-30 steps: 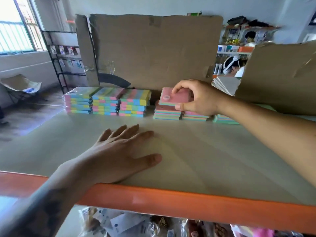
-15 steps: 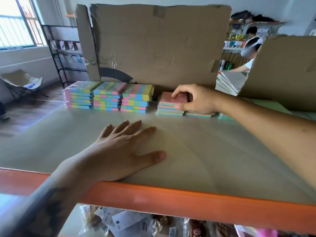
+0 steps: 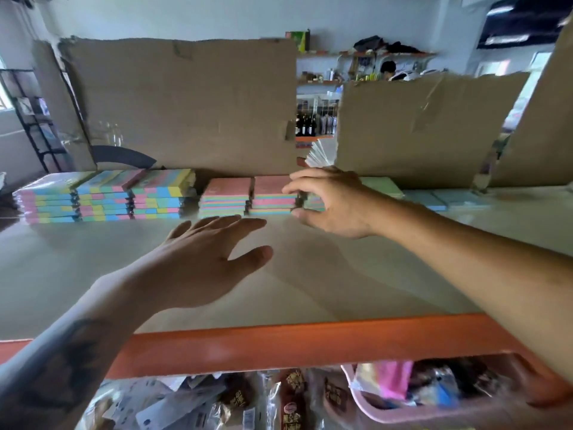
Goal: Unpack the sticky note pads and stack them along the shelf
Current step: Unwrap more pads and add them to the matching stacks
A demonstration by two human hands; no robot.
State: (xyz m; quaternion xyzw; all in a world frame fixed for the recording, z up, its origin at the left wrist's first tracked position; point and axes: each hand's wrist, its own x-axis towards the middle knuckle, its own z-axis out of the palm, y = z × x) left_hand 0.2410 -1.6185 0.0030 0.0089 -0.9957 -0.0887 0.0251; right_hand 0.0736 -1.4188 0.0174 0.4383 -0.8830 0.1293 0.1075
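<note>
Three tall stacks of multi-coloured sticky note pads (image 3: 105, 197) line the back left of the shelf board (image 3: 93, 274). To their right stand two pink-topped stacks (image 3: 226, 193), side by side. My right hand (image 3: 331, 200) curls over the right end of the second pink-topped stack (image 3: 269, 190), fingertips on top and thumb low at the front, pinching pads that it partly hides. My left hand (image 3: 201, 259) is spread flat with straight fingers over the middle of the board, fingertips near the first pink-topped stack. It holds nothing.
Flat green (image 3: 381, 186) and light-blue pads (image 3: 434, 201) lie further right. Cardboard sheets (image 3: 186, 103) stand behind the row. The shelf's orange front rail (image 3: 279, 342) runs below my arms, with packets (image 3: 285, 398) and a pink basket (image 3: 366, 401) underneath. A person (image 3: 387, 68) is far behind.
My right hand left the first pink-topped stack and moved right to the second one. My left hand slid forward toward the stacks. The camera view shifted.
</note>
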